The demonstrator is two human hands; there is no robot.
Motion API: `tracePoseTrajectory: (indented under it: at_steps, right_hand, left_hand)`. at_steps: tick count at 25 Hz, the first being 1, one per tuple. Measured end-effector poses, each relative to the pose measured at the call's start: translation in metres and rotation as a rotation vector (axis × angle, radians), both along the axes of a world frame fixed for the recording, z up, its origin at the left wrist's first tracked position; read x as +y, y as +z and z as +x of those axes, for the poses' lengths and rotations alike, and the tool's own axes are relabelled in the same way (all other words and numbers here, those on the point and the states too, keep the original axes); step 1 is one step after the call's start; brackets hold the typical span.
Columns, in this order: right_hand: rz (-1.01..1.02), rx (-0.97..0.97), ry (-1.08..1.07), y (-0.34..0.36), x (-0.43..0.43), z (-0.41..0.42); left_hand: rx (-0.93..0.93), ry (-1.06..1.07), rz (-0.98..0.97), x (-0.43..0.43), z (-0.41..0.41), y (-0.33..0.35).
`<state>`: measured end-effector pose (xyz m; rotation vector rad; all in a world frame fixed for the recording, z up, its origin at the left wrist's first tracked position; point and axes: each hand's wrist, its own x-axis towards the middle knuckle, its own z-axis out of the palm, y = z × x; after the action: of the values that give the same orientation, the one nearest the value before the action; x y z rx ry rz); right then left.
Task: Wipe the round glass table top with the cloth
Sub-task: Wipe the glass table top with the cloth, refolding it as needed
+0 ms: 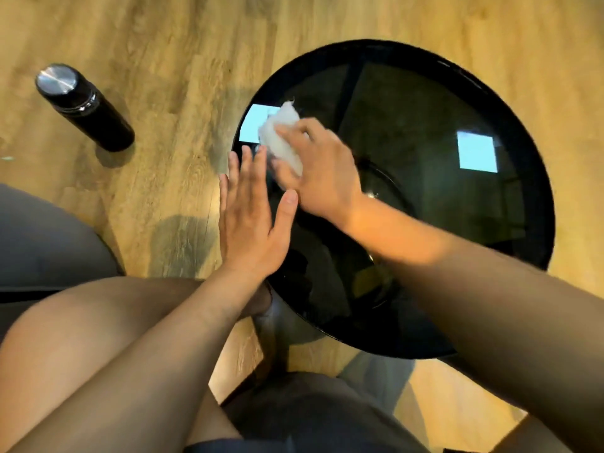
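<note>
A round dark glass table top (425, 109) fills the middle and right of the head view, with bright square reflections on it. My right hand (322, 173) presses a crumpled white cloth (280, 132) onto the glass near its left rim. My left hand (251, 217) lies flat with fingers spread at the table's left edge, just below the cloth and touching the glass rim. It holds nothing.
A black bottle with a silver cap (83, 106) stands on the wooden floor (163, 44) to the left of the table. My bare knees and dark shorts (310, 413) fill the bottom. A grey seat (39, 237) is at the left.
</note>
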<state>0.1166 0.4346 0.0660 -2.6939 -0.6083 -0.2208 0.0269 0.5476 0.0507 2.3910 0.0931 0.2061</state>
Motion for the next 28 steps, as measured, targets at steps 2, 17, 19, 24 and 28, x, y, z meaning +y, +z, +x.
tracePoseTrajectory:
  at_steps: [2,17,19,24,28]
  right_hand:
    - [0.051,0.039,0.059,0.001,-0.006,-0.069]
    - [-0.168,0.122,-0.890,0.014,-0.259,-0.049]
    - [-0.163,0.117,-0.742,0.009,-0.209,-0.058]
    - [0.119,0.133,-0.298,0.008,-0.041,-0.157]
    - [0.129,0.210,-0.064,0.008,-0.053,-0.177]
  left_hand:
    - [-0.035,-0.066,0.047,0.000,-0.005,0.003]
    - [0.013,-0.184,0.348,-0.009,-0.016,-0.003]
    - [0.002,-0.184,0.327,-0.009,-0.016,-0.004]
    - [-0.001,-0.205,0.292,-0.008,-0.017,-0.003]
    - [-0.024,-0.216,0.288,-0.009,-0.019,-0.003]
